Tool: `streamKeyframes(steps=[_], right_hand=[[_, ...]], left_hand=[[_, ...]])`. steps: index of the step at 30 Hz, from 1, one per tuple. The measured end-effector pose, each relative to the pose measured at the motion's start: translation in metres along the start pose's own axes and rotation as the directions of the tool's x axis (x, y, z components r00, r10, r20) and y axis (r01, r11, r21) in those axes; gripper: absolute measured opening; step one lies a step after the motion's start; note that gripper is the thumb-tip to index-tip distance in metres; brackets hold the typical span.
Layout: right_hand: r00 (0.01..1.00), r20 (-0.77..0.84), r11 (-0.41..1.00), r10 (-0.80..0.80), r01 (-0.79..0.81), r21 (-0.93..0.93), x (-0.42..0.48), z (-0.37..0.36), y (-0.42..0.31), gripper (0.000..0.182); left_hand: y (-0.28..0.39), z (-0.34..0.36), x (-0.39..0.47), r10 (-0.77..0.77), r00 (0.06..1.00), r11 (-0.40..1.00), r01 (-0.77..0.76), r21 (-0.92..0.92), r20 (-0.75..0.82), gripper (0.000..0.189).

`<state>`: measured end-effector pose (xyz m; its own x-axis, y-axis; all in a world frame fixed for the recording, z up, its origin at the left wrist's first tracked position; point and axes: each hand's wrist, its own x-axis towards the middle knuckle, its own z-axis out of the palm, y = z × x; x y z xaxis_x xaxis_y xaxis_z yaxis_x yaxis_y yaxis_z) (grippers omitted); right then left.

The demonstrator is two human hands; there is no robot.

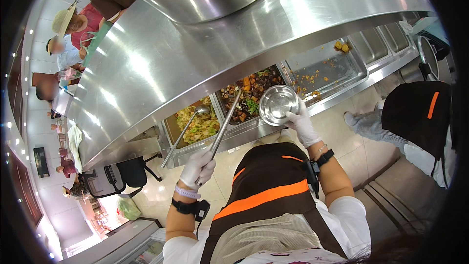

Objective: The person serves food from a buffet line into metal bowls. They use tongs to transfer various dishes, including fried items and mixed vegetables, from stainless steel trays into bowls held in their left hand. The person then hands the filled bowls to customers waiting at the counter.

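My left hand [198,170], in a white glove, grips the long metal handle of a serving utensil [226,124]. The far end of the utensil reaches into a pan of dark braised food [240,106] with green herbs on it; its head is partly hidden in the food. In my gloved right hand [304,126] is a shiny round metal bowl [279,105], tilted, held by its rim over the pan's right edge. No food shows in the bowl. Left of the dark dish, a pan of cooked cabbage [194,123] has a metal ladle [202,109] resting in it.
A mostly bare pan [329,68] holds yellow crumbs and a few pieces. Above the pans runs a steel counter shelf [220,51] bearing a large metal basin [205,0]. A co-worker in a dark apron [417,117] stands at right. Several people wait beyond the counter, at left.
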<state>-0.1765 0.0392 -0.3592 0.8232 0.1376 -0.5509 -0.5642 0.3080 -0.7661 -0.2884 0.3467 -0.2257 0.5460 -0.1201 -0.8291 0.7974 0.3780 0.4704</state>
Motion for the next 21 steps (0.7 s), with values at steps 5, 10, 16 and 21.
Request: streamKeyframes(steps=[5,10,16,21], right_hand=[[1.000,-0.023,0.980,0.017,-0.012,0.200,0.031,0.040,0.025,0.067],[0.996,0.020,0.934,-0.090,0.077,0.350,0.042,0.057,0.038,0.067],[0.998,0.013,0.934,-0.058,0.050,0.354,0.023,0.053,0.022,0.066],[0.997,-0.023,0.940,-0.077,0.081,0.332,0.028,0.033,0.023,0.063]], left_hand=[[0.004,0.011,-0.046,0.028,0.998,0.991,-0.021,0.131,-0.048,0.053],[-0.036,0.016,-0.039,0.382,0.921,0.593,-0.180,0.785,-0.078,0.056],[-0.041,0.016,-0.040,0.476,0.878,0.463,-0.190,0.866,-0.061,0.053],[0.000,0.014,-0.047,0.121,0.987,0.955,-0.088,0.282,-0.103,0.046]])
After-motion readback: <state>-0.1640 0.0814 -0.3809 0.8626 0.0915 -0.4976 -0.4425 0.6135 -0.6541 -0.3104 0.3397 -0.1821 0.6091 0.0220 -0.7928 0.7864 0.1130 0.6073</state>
